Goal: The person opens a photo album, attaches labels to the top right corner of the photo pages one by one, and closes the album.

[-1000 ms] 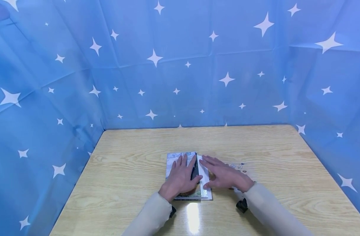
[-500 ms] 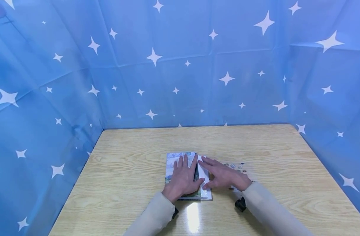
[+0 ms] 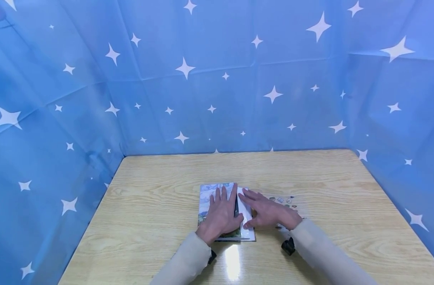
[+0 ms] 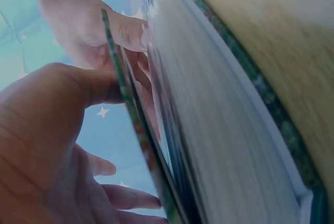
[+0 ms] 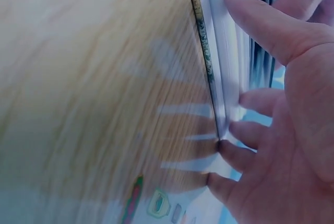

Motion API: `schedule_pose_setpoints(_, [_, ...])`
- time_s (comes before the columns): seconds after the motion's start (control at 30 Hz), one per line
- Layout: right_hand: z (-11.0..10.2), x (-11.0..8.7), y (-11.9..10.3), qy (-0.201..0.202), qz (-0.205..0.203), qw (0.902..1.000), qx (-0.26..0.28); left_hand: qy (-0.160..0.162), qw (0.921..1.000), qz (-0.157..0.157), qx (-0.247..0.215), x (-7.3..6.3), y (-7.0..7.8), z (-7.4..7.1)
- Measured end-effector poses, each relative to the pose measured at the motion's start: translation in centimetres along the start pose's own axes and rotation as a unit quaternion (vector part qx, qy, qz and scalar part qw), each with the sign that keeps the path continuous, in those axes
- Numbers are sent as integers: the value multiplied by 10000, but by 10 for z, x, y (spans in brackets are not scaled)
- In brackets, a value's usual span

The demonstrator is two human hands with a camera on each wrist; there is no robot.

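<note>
A thick hardcover book (image 3: 205, 194) with a painted cover lies on the table, its block of pages (image 4: 209, 88) facing the left wrist camera. Its front cover (image 4: 130, 98) stands slightly raised from the pages. My left hand (image 3: 220, 217) rests across that cover, fingers straight and spread, thumb towards the right edge. Along the book's right side, my right hand (image 3: 268, 210) touches the white page (image 3: 243, 209) showing beyond the cover. The right thumb (image 5: 261, 25) lies against the page edges, while the other fingers are spread along the side.
Several small stickers (image 3: 280, 200) lie on the table to the right, partly under the right forearm. The wooden table (image 3: 149, 206) backs onto a blue curtain (image 3: 217, 91) with white stars.
My left hand has shifted slightly to the right over the cover, uncovering more of its left side. My right hand has hardly moved from the page edge.
</note>
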State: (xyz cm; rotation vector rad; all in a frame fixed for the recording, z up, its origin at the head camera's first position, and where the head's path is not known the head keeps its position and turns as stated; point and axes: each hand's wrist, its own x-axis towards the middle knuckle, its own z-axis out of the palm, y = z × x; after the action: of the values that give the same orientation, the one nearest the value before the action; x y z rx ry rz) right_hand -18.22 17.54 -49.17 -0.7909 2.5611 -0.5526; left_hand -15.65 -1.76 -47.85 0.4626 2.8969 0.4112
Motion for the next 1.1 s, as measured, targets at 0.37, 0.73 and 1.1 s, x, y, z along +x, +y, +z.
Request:
schedule_pose_setpoints(0.37, [-4, 3, -6, -30, 67, 10000, 17, 258, 9990, 161, -317, -2, -7, -6])
schedule_pose_setpoints(0.73, [-4, 6, -11, -91, 244, 9997, -27, 229, 9955, 238, -888, -7, -17, -19])
schedule_pose_setpoints(1.1, [-6, 4, -13, -248, 543, 9981, 119, 359, 9829, 616, -1700, -10, -29, -28])
